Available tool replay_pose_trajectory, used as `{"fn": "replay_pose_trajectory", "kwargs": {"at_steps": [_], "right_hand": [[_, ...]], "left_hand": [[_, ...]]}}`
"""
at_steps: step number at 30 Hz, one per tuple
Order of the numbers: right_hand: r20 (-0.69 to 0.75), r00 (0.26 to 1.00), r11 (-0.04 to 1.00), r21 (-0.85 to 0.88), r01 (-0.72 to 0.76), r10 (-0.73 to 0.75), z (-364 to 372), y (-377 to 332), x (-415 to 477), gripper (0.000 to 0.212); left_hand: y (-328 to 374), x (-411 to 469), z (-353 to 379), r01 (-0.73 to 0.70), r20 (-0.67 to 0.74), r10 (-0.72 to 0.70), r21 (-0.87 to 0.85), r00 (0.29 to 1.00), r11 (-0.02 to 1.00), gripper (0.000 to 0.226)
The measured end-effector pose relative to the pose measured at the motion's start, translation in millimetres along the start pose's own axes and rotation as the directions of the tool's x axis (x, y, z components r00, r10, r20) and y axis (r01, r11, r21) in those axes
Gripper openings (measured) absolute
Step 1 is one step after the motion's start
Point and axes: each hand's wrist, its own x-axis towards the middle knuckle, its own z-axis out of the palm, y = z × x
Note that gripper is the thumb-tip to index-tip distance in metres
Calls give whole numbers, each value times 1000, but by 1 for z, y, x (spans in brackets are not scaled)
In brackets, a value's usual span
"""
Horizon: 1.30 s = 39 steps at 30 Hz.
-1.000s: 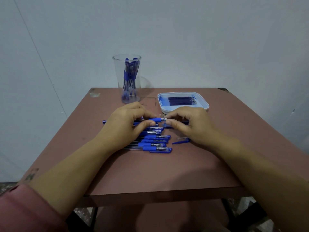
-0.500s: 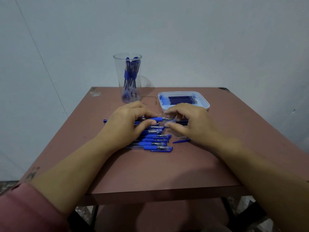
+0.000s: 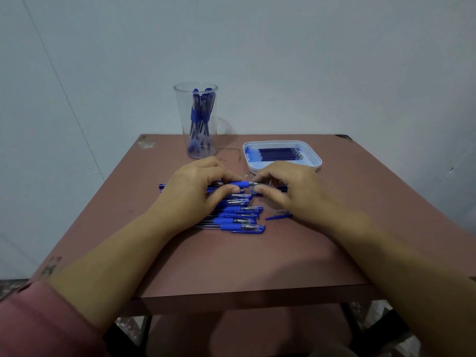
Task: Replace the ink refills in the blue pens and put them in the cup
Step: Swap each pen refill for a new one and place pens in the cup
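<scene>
The left hand (image 3: 190, 191) still grips a blue pen (image 3: 240, 183) by its barrel above the pen pile (image 3: 239, 217) on the surface (image 3: 231, 258). The right hand (image 3: 291, 191) pinches its tip. Behind, the cup (image 3: 197, 119) and refill tray (image 3: 313, 157) sit unmoved.

The left forearm (image 3: 116, 253) enters from 7 o'clock out of a pink sleeve (image 3: 38, 323), the right forearm (image 3: 386, 256) from 5 o'clock. The left hand (image 3: 195, 194) grips a blue pen (image 3: 241, 183) with thumb and curled fingers. The right hand (image 3: 291, 194), at its 3 o'clock, pinches the pen's tip end.
</scene>
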Motion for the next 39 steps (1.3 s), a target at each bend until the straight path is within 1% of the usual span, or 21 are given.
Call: {"fn": "replay_pose_trajectory", "kwargs": {"at_steps": [2, 4, 6, 9, 10, 12, 15, 19, 24, 25, 29, 30, 34, 37, 39], "right_hand": [[21, 1000, 1000, 3, -17, 17, 0, 2, 0, 26], [22, 999, 999, 15, -31, 31, -1, 2, -1, 31], [-1, 1000, 1000, 7, -19, 19, -2, 0, -2, 26], [-3, 1000, 1000, -4, -6, 6, -1, -2, 0, 10], [3, 1000, 1000, -3, -8, 8, -1, -1, 0, 11], [11, 1000, 1000, -1, -8, 8, 0, 2, 0, 20], [-6, 999, 999, 17, -33, 33, -1, 1, -2, 29], [-2, 1000, 1000, 29, -1, 1, -1, -1, 0, 12], [-6, 1000, 1000, 19, -23, 23, 0, 1, -1, 28], [-14, 1000, 1000, 19, -23, 23, -1, 0, -2, 29], [-11, 1000, 1000, 9, -9, 9, -1, -3, -1, 9], [-9, 1000, 1000, 1, -2, 2, -2, -3, 0, 9], [-21, 1000, 1000, -1, -15, 15, -4, -5, -2, 23], [-30, 999, 1000, -5, 14, -15, -4, -8, -1, 14], [-23, 1000, 1000, 0, 9, -9, -4, -10, 0, 9]], "left_hand": [[0, 0, 0, 3, 0, -3, -7, 1000, 1000, 19], [1, 1, 0, 4, -8, -4, -14, 1000, 1000, 22], [2, 2, 0, 1, -7, -1, -11, 1000, 1000, 24], [1, 2, -1, 1, 1, -1, 1, 1000, 1000, 21], [1, 1, -1, 1, 3, -2, 4, 1000, 1000, 20], [1, 1, -1, 5, 0, -5, 3, 1000, 1000, 20], [2, 2, -1, 0, -14, 0, -1, 1000, 1000, 19], [2, 1, -1, 0, -8, 0, 1, 1000, 1000, 18], [2, 2, -1, -1, -12, 1, -5, 1000, 1000, 20], [2, 2, -1, -1, -14, 1, -7, 1000, 1000, 20], [2, 1, 0, 1, -9, -1, 0, 1000, 1000, 18], [2, 2, -1, 0, -8, 0, 1, 1000, 1000, 18], [4, 2, -1, -5, -17, 5, -7, 1000, 1000, 20], [3, 2, 0, -4, -10, 4, -3, 1000, 1000, 20], [4, 2, 0, -10, -9, 10, 3, 1000, 1000, 21]]}}
